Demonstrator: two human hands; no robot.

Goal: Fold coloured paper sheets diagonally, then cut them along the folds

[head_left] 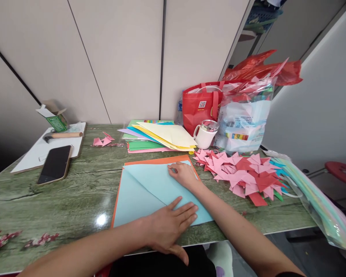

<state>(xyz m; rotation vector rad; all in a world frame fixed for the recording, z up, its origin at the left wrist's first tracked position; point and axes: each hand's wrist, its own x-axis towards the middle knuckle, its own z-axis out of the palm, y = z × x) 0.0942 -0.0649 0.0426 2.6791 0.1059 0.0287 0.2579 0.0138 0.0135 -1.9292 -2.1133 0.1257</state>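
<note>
A light blue paper sheet (150, 188), folded along a diagonal, lies on an orange sheet (158, 159) on the green table (75, 192). My left hand (168, 227) lies flat on the near right part of the blue sheet, fingers stretched out. My right hand (183, 173) presses the sheet's far right corner with bent fingers. Neither hand grips anything.
A pile of pink and red folded paper pieces (245, 177) lies to the right. Behind are a stack of coloured paper (158, 136), a white mug (205, 134), a red bag (200, 105) and plastic bags (245, 119). A phone (54, 164), clipboard (31, 154) and small green box (55, 117) sit at left.
</note>
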